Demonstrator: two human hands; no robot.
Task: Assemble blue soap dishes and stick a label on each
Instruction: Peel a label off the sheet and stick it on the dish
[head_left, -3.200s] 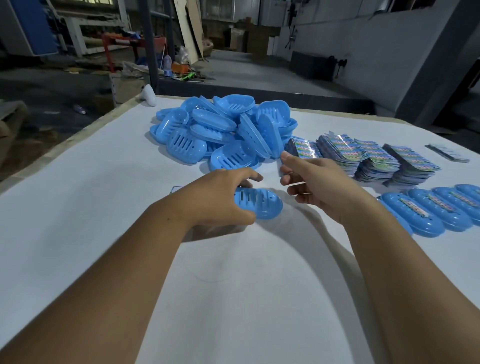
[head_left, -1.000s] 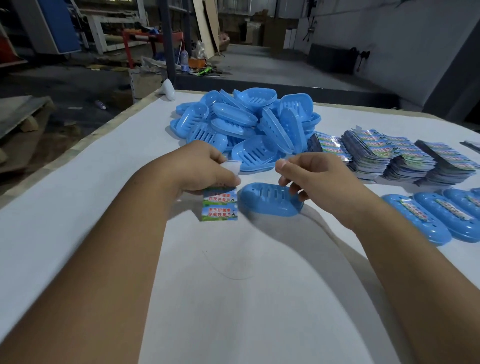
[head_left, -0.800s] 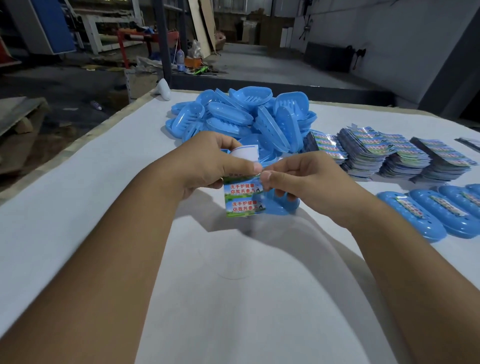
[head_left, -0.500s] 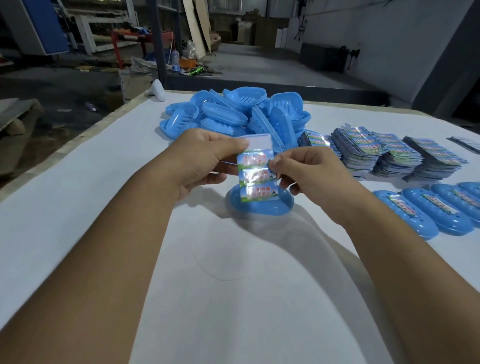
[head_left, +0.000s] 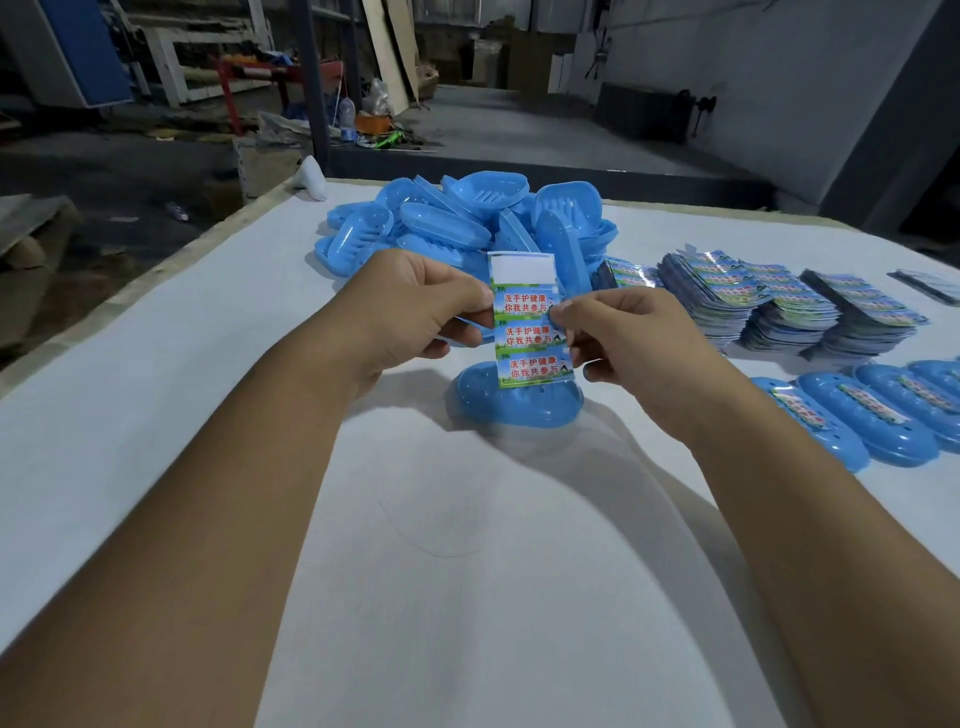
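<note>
Where the two forearms meet at mid-frame, a label sheet (head_left: 529, 322) is held upright above the white table (head_left: 156, 415), its printed face toward the camera.

Label sheet: one blank white panel at the top, three printed labels below, each with red characters over a green and blue ground.

Left hand (head_left: 410, 317): fingers curled, thumb pinching the sheet's left edge level with the uppermost printed label.

Right hand (head_left: 618, 338): fingers curled, thumb and forefinger pinching the sheet's right edge at the same label; whether that label's corner is lifted from the backing cannot be told.

Assembled soap dish (head_left: 517, 397): blue, oval, lying on the table directly below the sheet and between the two hands, touched by neither. The sheet's lowest label overlaps its upper part in the frame. No label shows on the visible part.

Pile of loose blue dish halves (head_left: 467, 223): upper centre of the frame, behind the sheet, heaped at mixed angles.

Stacks of label sheets (head_left: 779, 306): right of centre, several side by side on the table.

Row of labelled soap dishes (head_left: 857, 415): right edge of the frame, below the stacks, lying side by side, each with a label strip along its top.

White object (head_left: 310, 179): at the table's far left corner, kind unclear.
</note>
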